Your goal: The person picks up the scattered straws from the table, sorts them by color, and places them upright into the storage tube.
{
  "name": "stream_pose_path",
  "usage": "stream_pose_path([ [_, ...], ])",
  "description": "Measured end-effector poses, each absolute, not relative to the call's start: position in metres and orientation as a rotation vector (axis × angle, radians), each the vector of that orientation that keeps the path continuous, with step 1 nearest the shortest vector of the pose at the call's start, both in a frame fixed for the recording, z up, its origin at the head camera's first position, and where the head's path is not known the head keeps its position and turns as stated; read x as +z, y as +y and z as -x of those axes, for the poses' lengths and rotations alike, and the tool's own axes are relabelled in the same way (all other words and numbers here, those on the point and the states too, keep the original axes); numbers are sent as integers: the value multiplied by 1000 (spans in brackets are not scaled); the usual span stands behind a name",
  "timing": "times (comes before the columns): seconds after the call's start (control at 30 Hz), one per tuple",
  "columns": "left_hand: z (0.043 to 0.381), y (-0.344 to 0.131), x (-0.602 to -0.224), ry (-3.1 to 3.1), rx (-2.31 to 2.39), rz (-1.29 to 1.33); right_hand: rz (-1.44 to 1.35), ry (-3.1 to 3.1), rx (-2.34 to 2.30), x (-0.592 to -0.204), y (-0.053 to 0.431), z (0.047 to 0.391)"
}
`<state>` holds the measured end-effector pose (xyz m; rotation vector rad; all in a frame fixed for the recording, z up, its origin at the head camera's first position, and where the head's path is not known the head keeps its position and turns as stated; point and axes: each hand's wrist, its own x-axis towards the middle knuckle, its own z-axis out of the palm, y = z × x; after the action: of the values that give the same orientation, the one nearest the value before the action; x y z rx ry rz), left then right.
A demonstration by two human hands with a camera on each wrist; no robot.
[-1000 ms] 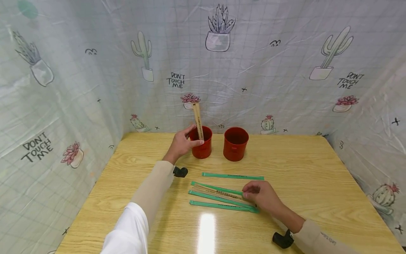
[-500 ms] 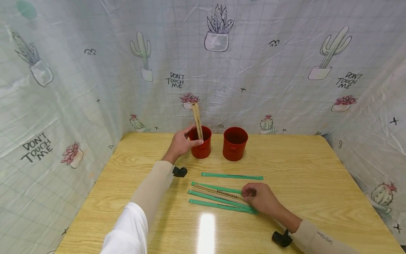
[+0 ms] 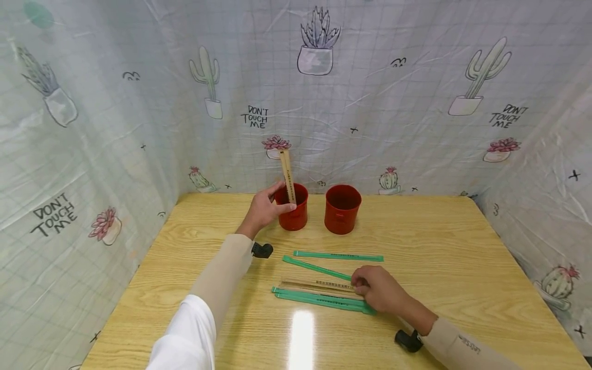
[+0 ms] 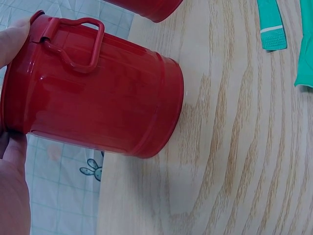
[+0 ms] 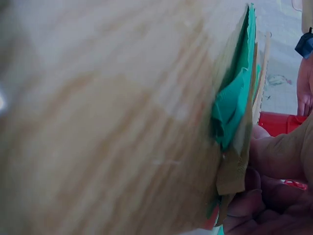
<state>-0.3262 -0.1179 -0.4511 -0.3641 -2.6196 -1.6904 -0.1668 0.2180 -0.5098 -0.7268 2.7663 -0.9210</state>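
Note:
My left hand grips the rim of the left red bucket, thumb at the front edge. A long brown printed paper sleeve stands tilted in that bucket. In the left wrist view the small metal bucket shows a wire handle. My right hand is at the right ends of several long, thin paper sleeves on the table. Its thumb and fingers pinch a brown paper sleeve in the right wrist view. A green sleeve runs to the fingertips; further green sleeves lie nearer me.
A second red bucket stands right of the first. One green sleeve lies apart, between the buckets and the pile. A printed cloth hangs behind the wooden table.
The upper green sleeve's left end has swung away from me, apart from the brown ones. The two nearer green sleeves now lie together. The left hand stays at the bucket.

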Motion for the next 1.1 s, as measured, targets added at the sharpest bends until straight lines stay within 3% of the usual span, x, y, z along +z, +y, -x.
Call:
stream_pose_path([
  [0.47,325,-120,-450,-2611,-1696,360,784,2593,-1063,-505,225,176],
  [1.1,326,-116,-451,-2620,-1680,368,809,2665,-1427,-462,195,198],
])
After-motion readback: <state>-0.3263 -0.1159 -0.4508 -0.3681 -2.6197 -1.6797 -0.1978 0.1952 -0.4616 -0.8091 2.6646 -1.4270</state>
